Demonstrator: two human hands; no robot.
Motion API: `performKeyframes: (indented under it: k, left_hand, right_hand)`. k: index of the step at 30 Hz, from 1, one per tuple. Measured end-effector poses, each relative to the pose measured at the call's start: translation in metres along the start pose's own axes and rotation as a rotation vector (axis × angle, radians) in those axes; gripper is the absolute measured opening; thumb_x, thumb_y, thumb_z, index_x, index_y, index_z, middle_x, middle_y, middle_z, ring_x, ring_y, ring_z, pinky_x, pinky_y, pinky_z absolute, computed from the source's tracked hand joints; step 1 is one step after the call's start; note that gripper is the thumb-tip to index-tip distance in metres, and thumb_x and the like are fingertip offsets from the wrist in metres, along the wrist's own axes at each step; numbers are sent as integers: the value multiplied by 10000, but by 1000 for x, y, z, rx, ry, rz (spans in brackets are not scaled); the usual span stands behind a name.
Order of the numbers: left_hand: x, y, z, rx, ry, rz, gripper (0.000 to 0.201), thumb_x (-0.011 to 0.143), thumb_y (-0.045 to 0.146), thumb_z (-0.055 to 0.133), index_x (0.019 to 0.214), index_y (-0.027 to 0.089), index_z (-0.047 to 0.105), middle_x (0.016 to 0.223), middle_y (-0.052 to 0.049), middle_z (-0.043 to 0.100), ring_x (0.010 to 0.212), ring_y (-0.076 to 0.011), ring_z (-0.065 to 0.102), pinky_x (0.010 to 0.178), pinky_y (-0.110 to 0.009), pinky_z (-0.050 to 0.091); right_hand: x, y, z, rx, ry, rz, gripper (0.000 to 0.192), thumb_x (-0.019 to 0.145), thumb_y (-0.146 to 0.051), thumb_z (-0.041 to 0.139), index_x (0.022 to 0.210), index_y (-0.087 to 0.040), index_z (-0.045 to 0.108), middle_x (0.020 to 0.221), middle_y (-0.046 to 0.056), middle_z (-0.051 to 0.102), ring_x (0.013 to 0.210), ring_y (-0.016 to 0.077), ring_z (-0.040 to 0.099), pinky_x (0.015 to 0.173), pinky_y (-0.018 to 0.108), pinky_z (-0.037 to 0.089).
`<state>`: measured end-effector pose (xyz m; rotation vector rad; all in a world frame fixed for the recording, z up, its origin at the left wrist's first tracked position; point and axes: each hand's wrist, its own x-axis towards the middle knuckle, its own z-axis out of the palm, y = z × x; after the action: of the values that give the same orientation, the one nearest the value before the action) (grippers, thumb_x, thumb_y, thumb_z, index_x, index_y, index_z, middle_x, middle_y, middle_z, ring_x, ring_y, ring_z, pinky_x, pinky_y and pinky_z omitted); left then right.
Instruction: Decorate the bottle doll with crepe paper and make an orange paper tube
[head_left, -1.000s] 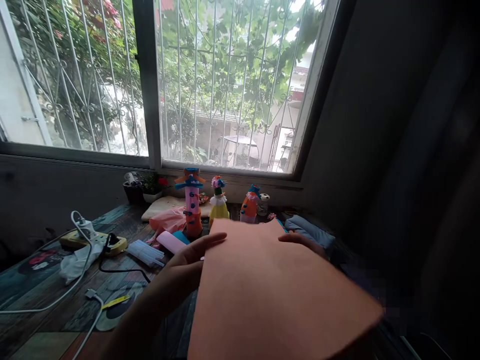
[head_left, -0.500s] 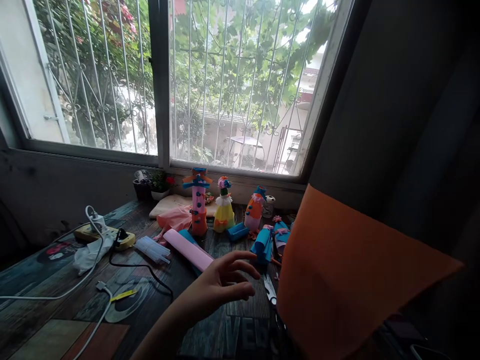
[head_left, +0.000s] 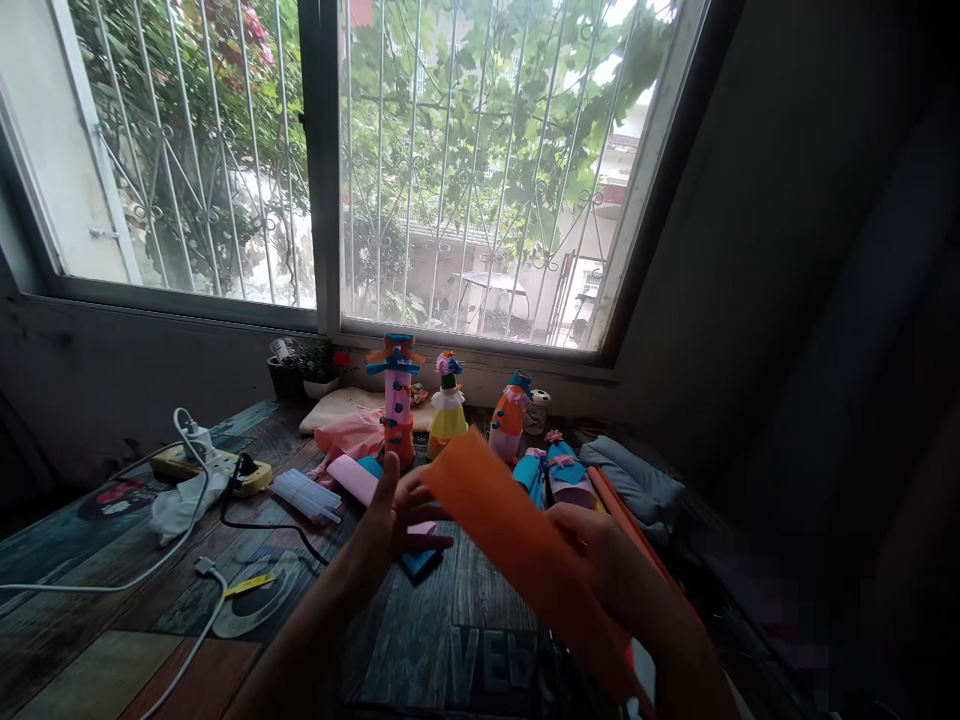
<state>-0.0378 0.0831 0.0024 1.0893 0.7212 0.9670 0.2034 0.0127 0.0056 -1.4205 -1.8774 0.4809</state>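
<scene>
My right hand (head_left: 604, 550) is closed on an orange sheet (head_left: 502, 535), paper or felt, which is folded or curved into a long band slanting across the table. Opposite it, my left hand (head_left: 390, 525) has its thumb raised and fingers spread, near the sheet's upper left end. Whether those fingers touch the sheet cannot be made out. Behind my left hand lie a pink roll (head_left: 356, 482) and a blue piece (head_left: 420, 563). Three decorated figures stand beyond: a pink-and-orange one (head_left: 398, 400), a yellow one (head_left: 448, 425) and an orange-and-lilac one (head_left: 508, 420).
On the left are a power strip (head_left: 251, 480), a white cable (head_left: 196, 665) and a bundle of translucent sticks (head_left: 306, 496). Blue craft pieces (head_left: 562, 465), an orange roll (head_left: 626, 520) and grey cloth (head_left: 630, 480) lie at the right. A barred window rises behind the table.
The orange sheet has come down from the right to the middle, now seen as a narrow band. My right hand has come into view on it; my left hand has moved left and turned thumb-up.
</scene>
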Motion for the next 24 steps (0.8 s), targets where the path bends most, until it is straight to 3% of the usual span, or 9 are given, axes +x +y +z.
performKeyframes:
  k: [2,4,8,11,14,16,18,21,24]
  left_hand:
    - [0,7,-9,114,132,54,796,733,765,389,1247,165,486,1207,-176,603,1029,-332,595,727,-389,493]
    - [-3,11,-12,270,185,116,723,734,688,506,1250,183,486,1247,-172,590,1099,-325,570,780,-370,487]
    - [-13,11,-4,546,-4,209,573,711,452,695,1216,223,549,1167,-118,655,1067,-295,600,855,-340,472]
    - [-15,7,2,703,-120,250,302,781,371,641,1037,214,674,987,-71,716,951,-269,644,818,-315,486]
    - [-10,7,-2,692,-41,353,190,804,307,598,896,193,719,930,-64,727,924,-256,651,819,-296,492]
    - [-6,8,-7,570,79,388,207,754,321,644,893,186,716,896,-64,728,860,-255,665,770,-299,519]
    - [-4,8,-11,469,172,395,265,711,382,685,878,178,710,802,-58,720,744,-243,671,677,-302,541]
    - [-4,6,-16,440,246,409,329,701,451,693,880,175,705,740,-46,696,673,-219,653,587,-276,527]
    - [0,2,-18,480,301,439,371,692,491,692,870,166,707,775,-56,690,705,-225,642,575,-273,516]
  right_hand:
    - [5,-2,1,-47,-59,-20,165,853,-177,552,724,-206,651,731,-5,642,693,159,590,596,253,419]
    - [8,-3,2,-52,-78,-40,157,848,-194,564,728,-222,663,773,4,658,735,176,610,627,262,426]
    - [7,-4,5,-40,-60,-72,149,838,-222,586,729,-243,686,748,4,662,700,180,611,591,266,423]
    - [7,-4,5,-63,-20,-91,121,833,-248,603,737,-236,675,748,13,662,726,199,611,624,288,438]
    - [10,2,3,-106,176,-87,101,811,-321,636,861,-238,664,907,48,677,919,259,597,824,381,444]
    - [12,10,1,-90,345,-26,343,781,-382,662,1092,-247,605,1117,76,635,1089,293,538,956,453,386]
    - [16,21,0,-10,410,74,654,726,-435,704,1302,-257,449,1272,95,556,1194,305,479,1019,491,340]
    - [21,39,2,294,299,185,860,665,-480,742,1385,-254,328,1283,118,554,1160,302,537,955,472,436]
    - [26,55,8,595,87,184,697,667,-466,745,1264,-211,492,1151,110,651,1014,281,639,831,410,532]
